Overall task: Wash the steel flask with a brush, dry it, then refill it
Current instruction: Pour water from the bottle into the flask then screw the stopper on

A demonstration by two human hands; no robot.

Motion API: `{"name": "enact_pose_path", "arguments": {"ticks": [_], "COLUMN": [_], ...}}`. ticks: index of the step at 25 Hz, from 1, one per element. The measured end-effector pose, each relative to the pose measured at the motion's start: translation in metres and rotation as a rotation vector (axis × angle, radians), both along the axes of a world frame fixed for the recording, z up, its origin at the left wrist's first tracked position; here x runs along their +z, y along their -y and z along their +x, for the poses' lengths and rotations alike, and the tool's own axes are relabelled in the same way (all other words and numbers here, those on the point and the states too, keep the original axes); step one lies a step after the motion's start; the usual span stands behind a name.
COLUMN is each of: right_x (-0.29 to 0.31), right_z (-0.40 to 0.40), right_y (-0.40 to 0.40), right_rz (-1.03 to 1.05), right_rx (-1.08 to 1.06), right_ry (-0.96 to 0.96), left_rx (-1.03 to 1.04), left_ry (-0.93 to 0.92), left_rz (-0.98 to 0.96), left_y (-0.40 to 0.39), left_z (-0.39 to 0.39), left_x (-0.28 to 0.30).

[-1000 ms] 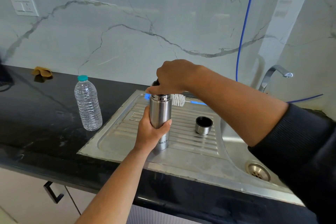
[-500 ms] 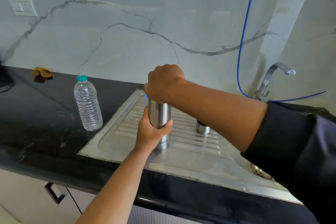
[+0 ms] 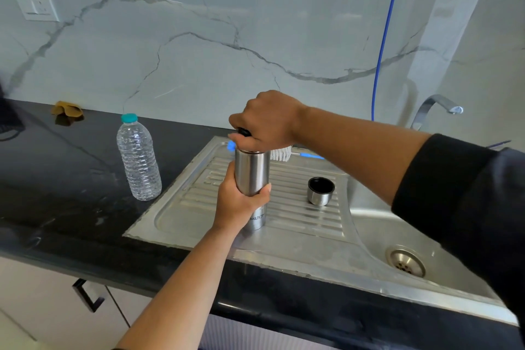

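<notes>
tall brushed-steel cylindrical flask [image 3: 252, 179] upright on ribbed steel drainboard [image 3: 298, 207]. left hand [image 3: 240, 203] wraps body to brace; right hand [image 3: 265, 121] grips black stopper [image 3: 243, 131] on mouth, likely twisting. steel cap-cup [image 3: 320, 191] parked mouth-up nearby.

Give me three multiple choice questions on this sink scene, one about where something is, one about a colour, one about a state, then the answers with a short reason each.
1. Where does the steel cap stand?
A. on the ribbed drainboard, right of the flask
B. in the basin by the drain
C. on the black counter

2. What colour is the plastic bottle's lid?
A. red
B. teal
C. white

3. What is the left hand doing?
A. resting flat on the counter
B. holding the brush
C. gripping the flask's body

Answers:
1 A: the cap sits mouth up on the drainboard, apart from the flask.
2 B: the plastic bottle carries a teal lid.
3 C: the left hand wraps the upright flask while the right hand grips a dark stopper at its mouth; the brush lies behind.
</notes>
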State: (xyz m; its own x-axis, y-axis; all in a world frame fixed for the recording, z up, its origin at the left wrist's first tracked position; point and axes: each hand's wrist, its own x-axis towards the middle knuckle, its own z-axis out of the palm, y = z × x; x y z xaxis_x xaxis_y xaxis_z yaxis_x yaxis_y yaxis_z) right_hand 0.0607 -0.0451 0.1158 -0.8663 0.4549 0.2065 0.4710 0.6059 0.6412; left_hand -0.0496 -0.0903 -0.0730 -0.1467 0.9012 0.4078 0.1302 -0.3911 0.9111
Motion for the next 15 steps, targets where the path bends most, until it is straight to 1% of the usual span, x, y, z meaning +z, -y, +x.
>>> {"name": "enact_pose_path", "arguments": {"ticks": [4,8,11,15], "right_x": [-0.006,-0.006,-0.007,-0.008], "right_z": [-0.009,-0.016,-0.021,-0.020], "right_y": [0.008,0.017,0.021,0.023], "right_rz": [0.045,-0.009,-0.011,-0.050], "right_rx": [-0.166,-0.305,-0.364,-0.409], "right_ry": [-0.094,-0.183,-0.222,-0.227], "left_rx": [0.055,0.094,0.112,0.111], "left_ry": [-0.013,-0.037,-0.027,-0.047], "left_rz": [-0.005,-0.007,-0.005,-0.004], "left_y": [0.002,0.004,0.004,0.002], "left_z": [0.003,0.007,0.008,0.006], "left_x": [0.000,0.003,0.001,0.001]}}
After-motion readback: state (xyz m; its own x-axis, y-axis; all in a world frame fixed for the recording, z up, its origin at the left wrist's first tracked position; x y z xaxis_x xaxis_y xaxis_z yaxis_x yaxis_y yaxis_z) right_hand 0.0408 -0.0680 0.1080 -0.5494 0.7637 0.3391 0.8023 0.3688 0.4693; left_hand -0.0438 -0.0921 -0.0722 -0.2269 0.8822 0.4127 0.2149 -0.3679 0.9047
